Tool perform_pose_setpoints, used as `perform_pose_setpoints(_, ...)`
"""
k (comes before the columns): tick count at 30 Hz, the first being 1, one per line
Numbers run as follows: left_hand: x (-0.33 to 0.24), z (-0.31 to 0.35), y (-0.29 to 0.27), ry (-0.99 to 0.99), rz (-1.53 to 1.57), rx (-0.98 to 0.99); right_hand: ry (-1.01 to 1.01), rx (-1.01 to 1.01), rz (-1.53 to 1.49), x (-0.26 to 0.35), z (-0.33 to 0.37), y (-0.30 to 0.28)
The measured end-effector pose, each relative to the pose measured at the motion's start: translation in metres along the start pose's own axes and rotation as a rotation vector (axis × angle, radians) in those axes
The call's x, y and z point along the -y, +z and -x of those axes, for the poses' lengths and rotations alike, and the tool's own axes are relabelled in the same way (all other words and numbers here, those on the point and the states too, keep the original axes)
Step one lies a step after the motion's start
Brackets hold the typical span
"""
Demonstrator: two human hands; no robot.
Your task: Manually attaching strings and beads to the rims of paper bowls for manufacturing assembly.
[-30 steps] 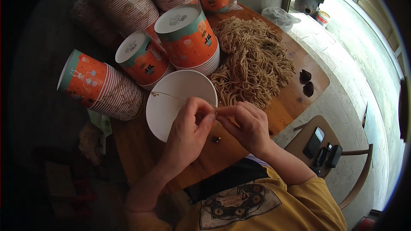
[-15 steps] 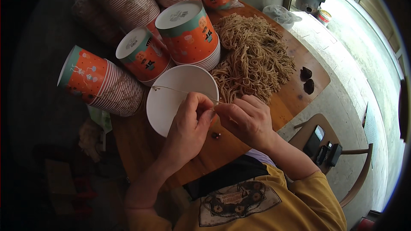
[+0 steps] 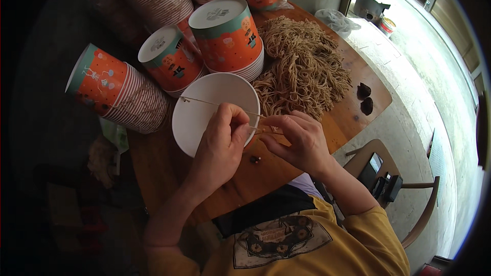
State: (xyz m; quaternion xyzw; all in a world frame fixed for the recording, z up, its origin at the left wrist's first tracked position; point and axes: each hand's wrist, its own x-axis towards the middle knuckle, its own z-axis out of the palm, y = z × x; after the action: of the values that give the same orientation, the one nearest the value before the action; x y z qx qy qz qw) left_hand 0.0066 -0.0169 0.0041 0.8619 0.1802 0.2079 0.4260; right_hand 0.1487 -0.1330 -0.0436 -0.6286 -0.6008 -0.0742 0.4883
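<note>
A thin tan cord [image 3: 209, 103] stretches from the left rim of a white paper tub [image 3: 197, 122] across its open mouth to my hands. My left hand [image 3: 221, 148] is closed, with thumb and forefinger pinching the cord at the tub's right side. Facing it, my right hand [image 3: 302, 140] has its thumb and forefinger apart; a strand runs between them into the curled fingers, where the grip is partly hidden. A knot shows at the cord's far left end. Just beyond my right hand lies a big heap of tan cords [image 3: 307, 66].
Upside-down stacks of orange tubs [image 3: 225, 36] stand behind the white one, with a tilted stack [image 3: 117, 89] at left. Two dark lumps [image 3: 365, 98] lie on the wooden table [image 3: 353, 122] at right. A chair [image 3: 378, 168] holds a phone [image 3: 371, 168].
My right thumb and forefinger have parted, and a short strand now shows between my hands. The view has shifted slightly; the tub and heap stay in place.
</note>
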Motion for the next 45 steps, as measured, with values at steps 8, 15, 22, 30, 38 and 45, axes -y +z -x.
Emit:
perform_pose_setpoints(8,0.002,0.001,0.000,0.022,0.009,-0.014,-0.089,0.035,0.143,0.006,-0.001,-0.001)
perform_pose_setpoints(15,0.002,0.002,-0.002,0.008,-0.036,-0.031,0.046,0.118,-0.021,0.007,-0.001,-0.006)
perform_pose_setpoints(22,0.006,0.010,-0.007,-0.032,0.014,-0.022,0.213,0.221,-0.157,0.014,-0.004,-0.019)
perform_pose_setpoints(30,-0.005,0.023,-0.004,-0.014,-0.299,0.071,0.246,0.167,-0.166,0.017,-0.002,-0.022)
perform_pose_setpoints(38,0.006,0.021,-0.009,0.247,-0.549,0.042,0.137,0.210,-0.032,0.023,-0.006,-0.033)
perform_pose_setpoints(45,0.004,0.023,-0.011,0.230,-0.466,0.025,-0.216,0.253,0.351,0.032,-0.031,-0.039)
